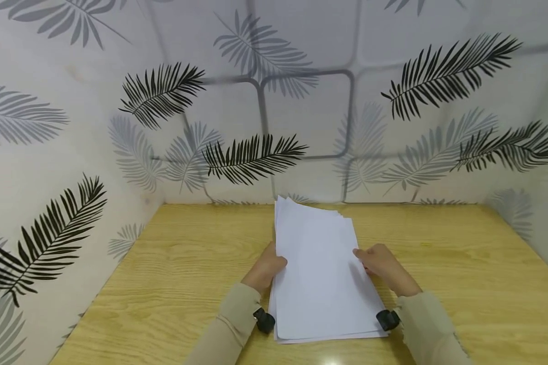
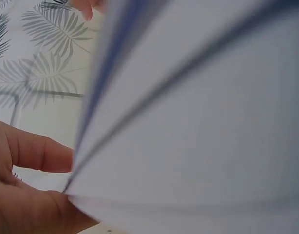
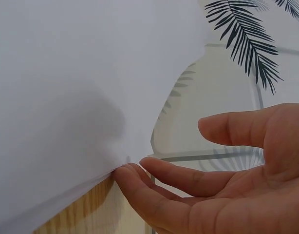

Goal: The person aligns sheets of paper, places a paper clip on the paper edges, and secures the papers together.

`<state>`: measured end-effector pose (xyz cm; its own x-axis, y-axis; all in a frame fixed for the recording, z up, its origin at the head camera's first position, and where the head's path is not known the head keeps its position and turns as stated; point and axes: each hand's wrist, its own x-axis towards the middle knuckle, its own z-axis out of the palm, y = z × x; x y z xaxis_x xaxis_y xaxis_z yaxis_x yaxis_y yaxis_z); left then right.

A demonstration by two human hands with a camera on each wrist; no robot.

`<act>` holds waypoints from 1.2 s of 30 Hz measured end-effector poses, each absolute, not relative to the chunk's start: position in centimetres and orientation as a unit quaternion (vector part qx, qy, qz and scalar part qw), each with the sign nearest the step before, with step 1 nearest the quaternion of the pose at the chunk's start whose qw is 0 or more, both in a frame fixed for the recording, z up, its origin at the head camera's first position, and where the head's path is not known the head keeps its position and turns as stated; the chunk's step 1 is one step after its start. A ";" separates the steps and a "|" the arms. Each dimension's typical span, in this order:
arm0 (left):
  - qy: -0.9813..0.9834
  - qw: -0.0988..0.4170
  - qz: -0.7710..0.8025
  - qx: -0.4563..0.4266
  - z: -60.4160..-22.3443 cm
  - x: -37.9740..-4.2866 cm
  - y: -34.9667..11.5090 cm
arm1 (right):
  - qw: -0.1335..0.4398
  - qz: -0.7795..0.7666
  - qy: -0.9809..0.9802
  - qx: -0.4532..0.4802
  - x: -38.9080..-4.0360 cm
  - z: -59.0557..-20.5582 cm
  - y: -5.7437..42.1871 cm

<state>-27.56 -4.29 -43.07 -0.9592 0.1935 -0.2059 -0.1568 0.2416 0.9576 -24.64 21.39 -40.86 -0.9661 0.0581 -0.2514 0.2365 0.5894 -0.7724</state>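
Observation:
A loose stack of white paper sheets (image 1: 319,279) is tilted up off the wooden table, its sheets slightly out of line at the top and bottom. My left hand (image 1: 266,267) pinches the left edge, thumb over the front and fingers behind. In the left wrist view the sheets (image 2: 198,131) fan apart close to the camera, with gaps between them. At the right edge is my right hand (image 1: 385,266). Its fingertips (image 3: 127,178) touch the lower edge of the paper in the right wrist view, while the thumb (image 3: 227,127) stands apart from the sheets.
The light wooden table (image 1: 187,253) runs back to a wall (image 1: 310,116) covered in a leaf pattern. Beige sleeves (image 1: 237,309) and black wrist cameras (image 1: 388,320) sit close to the stack's lower corners.

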 end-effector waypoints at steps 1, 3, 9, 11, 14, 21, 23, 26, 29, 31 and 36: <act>0.776 0.141 0.614 0.011 -43.1 -27.5 -4.3 | 0.099 -0.448 0.885 0.082 -24.7 -40.9 21.4; 0.778 0.140 0.612 0.007 -43.1 -27.4 -4.3 | 0.096 -0.454 0.883 0.078 -24.7 -41.1 21.4; 0.781 0.128 0.612 0.005 -43.1 -27.3 -4.4 | 0.096 -0.454 0.882 0.076 -24.8 -41.1 21.4; 0.781 0.123 0.612 0.003 -42.9 -27.3 -4.5 | 0.098 -0.454 0.883 0.075 -24.9 -41.1 21.4; 0.782 0.121 0.611 0.000 -42.8 -27.4 -4.6 | 0.102 -0.452 0.883 0.077 -25.0 -41.1 21.4; 0.778 0.117 0.617 0.013 -42.6 -27.1 -4.6 | 0.103 -0.456 0.880 0.082 -25.4 -41.3 21.8; 0.778 0.114 0.618 0.012 -42.6 -27.1 -4.5 | 0.096 -0.465 0.876 0.081 -25.5 -41.5 21.9; 0.776 0.114 0.621 0.010 -42.3 -26.9 -4.5 | 0.083 -0.476 0.872 0.078 -25.7 -41.6 22.1; 0.771 0.113 0.626 0.013 -42.2 -26.8 -4.5 | 0.080 -0.481 0.870 0.075 -25.8 -41.6 22.2; 0.764 0.114 0.635 0.014 -42.2 -26.8 -4.5 | 0.085 -0.478 0.872 0.069 -25.8 -41.6 22.3; 0.756 0.109 0.645 0.030 -42.1 -26.9 -4.4 | 0.105 -0.470 0.874 0.059 -25.8 -41.4 22.5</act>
<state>-26.89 -4.41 -42.11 -0.9743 0.1867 -0.1259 -0.0949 0.1668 0.9814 -25.81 22.48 -41.39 -0.9708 0.0047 -0.2399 0.2026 0.5513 -0.8093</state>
